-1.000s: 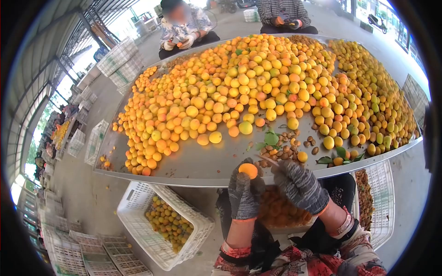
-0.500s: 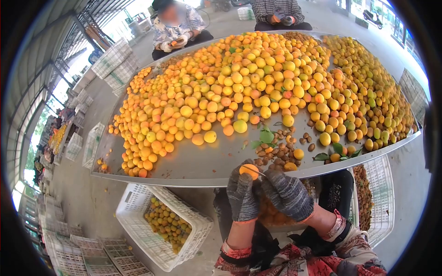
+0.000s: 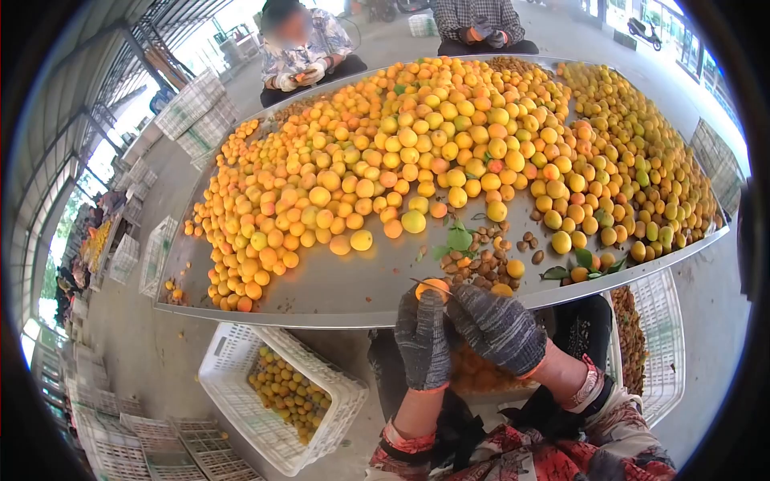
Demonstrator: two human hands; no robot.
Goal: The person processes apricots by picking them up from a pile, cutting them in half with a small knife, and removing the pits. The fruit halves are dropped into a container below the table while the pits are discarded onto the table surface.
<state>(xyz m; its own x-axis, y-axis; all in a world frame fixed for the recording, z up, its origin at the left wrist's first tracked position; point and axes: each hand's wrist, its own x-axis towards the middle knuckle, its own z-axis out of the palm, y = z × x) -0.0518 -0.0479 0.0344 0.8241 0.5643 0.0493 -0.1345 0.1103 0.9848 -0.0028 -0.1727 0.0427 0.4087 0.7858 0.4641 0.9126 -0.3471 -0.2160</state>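
Both of my hands wear grey knitted gloves and meet just over the near edge of the metal table [image 3: 345, 293]. An orange apricot [image 3: 434, 293] is gripped in my left hand [image 3: 423, 345], near the fingertips. My right hand [image 3: 504, 330] is closed on a thin dark blade [image 3: 425, 282] that lies across the apricot; its handle is hidden in the glove. Just beyond my fingers sits a small heap of brown apricot pits [image 3: 484, 260] with green leaves [image 3: 458, 239]. Behind it spreads a large pile of apricots [image 3: 321, 196].
Below the table at left, a white crate [image 3: 228, 401] holds yellow apricots. Another white crate [image 3: 664, 353] at right contains brown pits. Blurred orange pieces [image 3: 481, 373] lie beneath my hands. Two people sit across the table, and stacked crates [image 3: 192, 112] stand at far left.
The blade has moved from the apricot's right side to across its top. The apricot has turned in my left hand. The whole view has shifted slightly.
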